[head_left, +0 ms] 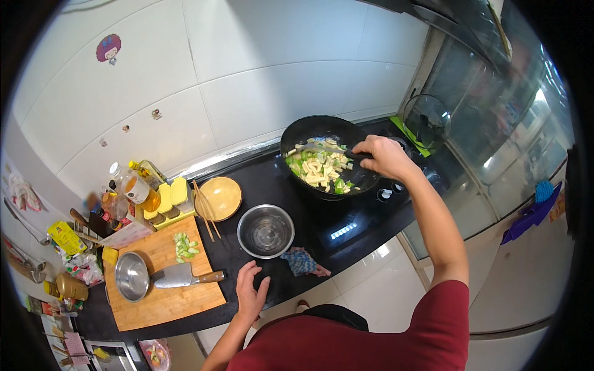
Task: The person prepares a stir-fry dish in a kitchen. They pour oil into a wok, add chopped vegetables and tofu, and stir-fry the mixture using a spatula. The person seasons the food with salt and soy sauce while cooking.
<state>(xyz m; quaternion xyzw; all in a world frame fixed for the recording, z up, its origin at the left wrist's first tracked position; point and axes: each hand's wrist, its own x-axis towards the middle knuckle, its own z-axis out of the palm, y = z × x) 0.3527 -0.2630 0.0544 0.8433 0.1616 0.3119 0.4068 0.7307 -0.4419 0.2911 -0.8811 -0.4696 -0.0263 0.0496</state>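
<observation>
My right hand (385,156) is closed around the black handle of a spatula (325,149), whose blade reaches into a black wok (366,177) on the stove. Chopped pale and green vegetable pieces (318,168) lie in the wok under and around the blade. Close to the counter's front edge, my left hand (250,290) holds nothing, with its thumb and fingers apart. Just beyond it stands a steel bowl (266,232) that looks empty. Right of that hand, a blue patterned cloth (300,262) lies at the edge.
A wooden cutting board (185,306) at left bears a cleaver (174,276), green slices (185,247) and a small metal bowl (132,277). Behind are a yellow bowl (224,195), chopsticks (206,210), seasoning boxes (168,199) and an oil bottle (136,189). A glass lid (427,117) leans at right.
</observation>
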